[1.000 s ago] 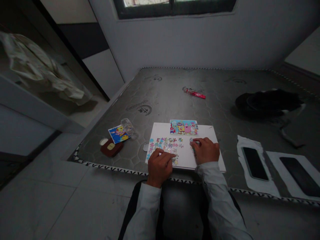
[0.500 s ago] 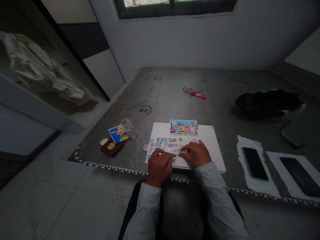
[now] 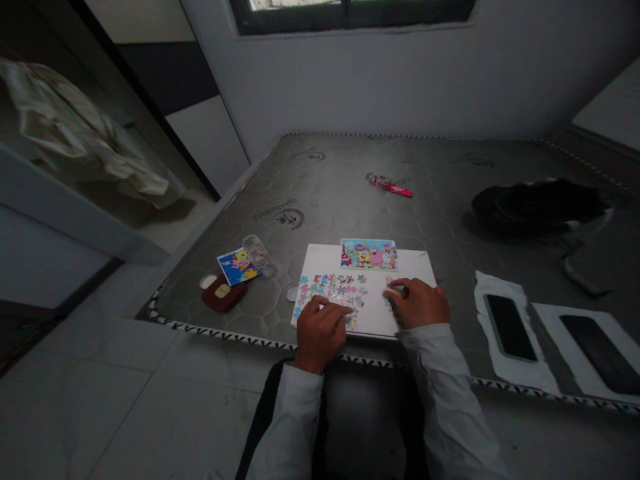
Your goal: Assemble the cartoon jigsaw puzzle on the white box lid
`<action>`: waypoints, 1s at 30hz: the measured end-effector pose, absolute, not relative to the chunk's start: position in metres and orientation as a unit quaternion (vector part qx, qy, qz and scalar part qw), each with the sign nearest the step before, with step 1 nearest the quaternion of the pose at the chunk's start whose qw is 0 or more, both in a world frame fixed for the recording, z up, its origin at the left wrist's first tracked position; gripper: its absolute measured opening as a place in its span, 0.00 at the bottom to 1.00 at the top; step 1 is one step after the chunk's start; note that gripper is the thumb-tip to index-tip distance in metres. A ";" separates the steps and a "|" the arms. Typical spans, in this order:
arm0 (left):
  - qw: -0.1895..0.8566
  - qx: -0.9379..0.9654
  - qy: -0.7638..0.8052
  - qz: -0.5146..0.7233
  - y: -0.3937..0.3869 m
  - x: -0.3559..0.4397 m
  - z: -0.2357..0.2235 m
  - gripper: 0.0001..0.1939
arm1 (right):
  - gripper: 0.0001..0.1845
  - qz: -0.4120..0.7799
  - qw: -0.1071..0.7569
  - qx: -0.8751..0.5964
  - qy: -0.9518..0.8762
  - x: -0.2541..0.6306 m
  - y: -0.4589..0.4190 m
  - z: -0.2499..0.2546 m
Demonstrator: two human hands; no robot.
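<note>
Item: loose jigsaw pieces [image 3: 330, 290] in thin printed card, mostly blue, pink and mauve, lay in a scattered cluster on the left half of a white board [image 3: 413, 267], which rested on a bare quilted mattress [image 3: 325, 193] near its front edge. Condition of the hands: the left hand [image 3: 320, 335] sat low at the near edge of the cluster, fingers curled over and touching the pieces; the pictures could not settle whether it gripped any. The right hand [image 3: 417, 303] was closed to a narrow pinch over the board, apparently on a single jigsaw piece [image 3: 389, 300], partly hidden by the fingers. Handling, as judged: each piece would be very light, stiff yet easily bent at its tabs, and prone to sliding on the smooth board, so it was best taken by opposite edges between thumb and forefinger. Also present: a cartoon picture card [image 3: 369, 254] at the board's far edge; a smaller picture card [image 3: 239, 267] beside a drinking glass [image 3: 257, 253]; a brown pouch [image 3: 223, 295] just by that card; a red wrapper [image 3: 389, 186] farther back; a black cloth heap [image 3: 537, 207] at right; and two smartphones [image 3: 509, 327] [image 3: 600, 353], each on white paper, along the right side.
</note>
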State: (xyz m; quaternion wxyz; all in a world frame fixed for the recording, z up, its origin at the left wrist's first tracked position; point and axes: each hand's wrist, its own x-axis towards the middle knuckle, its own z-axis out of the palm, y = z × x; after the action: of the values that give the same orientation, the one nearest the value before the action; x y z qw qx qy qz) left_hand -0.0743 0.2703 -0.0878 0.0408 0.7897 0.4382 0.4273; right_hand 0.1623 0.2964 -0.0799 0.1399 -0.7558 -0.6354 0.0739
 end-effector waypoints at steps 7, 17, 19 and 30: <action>0.047 0.792 0.442 0.419 0.271 -0.075 -0.089 0.16 | 0.13 0.095 0.124 -0.758 -0.633 0.157 0.294 -0.074; 0.046 0.793 0.441 0.418 0.270 -0.074 -0.088 0.16 | 0.10 0.137 0.134 -0.731 -0.655 0.148 0.294 -0.076; 0.046 0.794 0.439 0.418 0.270 -0.074 -0.088 0.16 | 0.11 0.132 0.129 -0.734 -0.654 0.144 0.293 -0.074; 0.046 0.793 0.442 0.417 0.271 -0.073 -0.089 0.16 | 0.12 0.117 0.105 -0.730 -0.665 0.136 0.293 -0.072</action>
State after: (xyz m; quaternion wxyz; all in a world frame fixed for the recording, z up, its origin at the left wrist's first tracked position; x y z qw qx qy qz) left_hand -0.0729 0.2706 -0.0889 0.0457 0.7930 0.4417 0.4170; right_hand 0.1357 0.2927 -0.0720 0.1046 -0.7297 -0.6654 0.1174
